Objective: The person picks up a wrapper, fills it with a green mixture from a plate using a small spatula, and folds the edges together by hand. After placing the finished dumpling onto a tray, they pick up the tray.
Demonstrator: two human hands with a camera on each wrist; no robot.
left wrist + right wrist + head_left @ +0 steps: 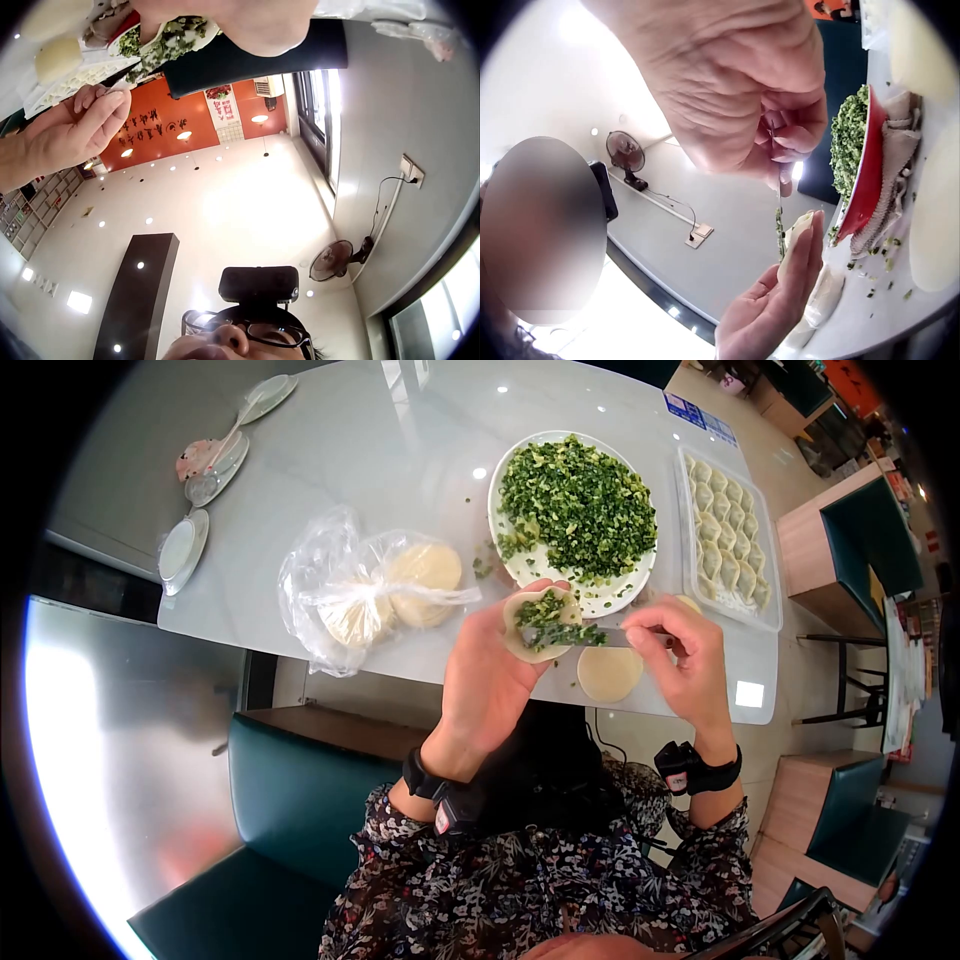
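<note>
**Q:** Fig. 1, head view. What do the hands hold?

**A:** The left hand (490,670) is palm up, fingers cupped under one round wrapper (566,605). The wrapper lies open on the palm, just above the near edge of the bench (400,450). The right hand (690,660) pinches a flat blade (615,637), whose tip lies in the dab of greens on that wrapper.

**Q:** How far along is the work?

**A:** Judging by the layout, well under way but not near the end.
- Done: the tray (775,622) is almost full of folded dumplings (728,540).
- Left: the plate (505,550) is heaped w/ filling (580,505), and the bag (330,590) holds unused wrappers.
- In hand: the piece is loaded but not yet folded.

**Q:** Counts?

**A:**
- 1 plate, 1 tray, 1 blade.
- 1 bag w/ 2 stacks of wrappers.
- 1 spare wrapper (609,672) on the bench, poss. a 2nd behind the right hand.
- Approx. twenty dumplings, too small for an exact count.
- 3 sets of small dishes (183,548), far left.
</note>
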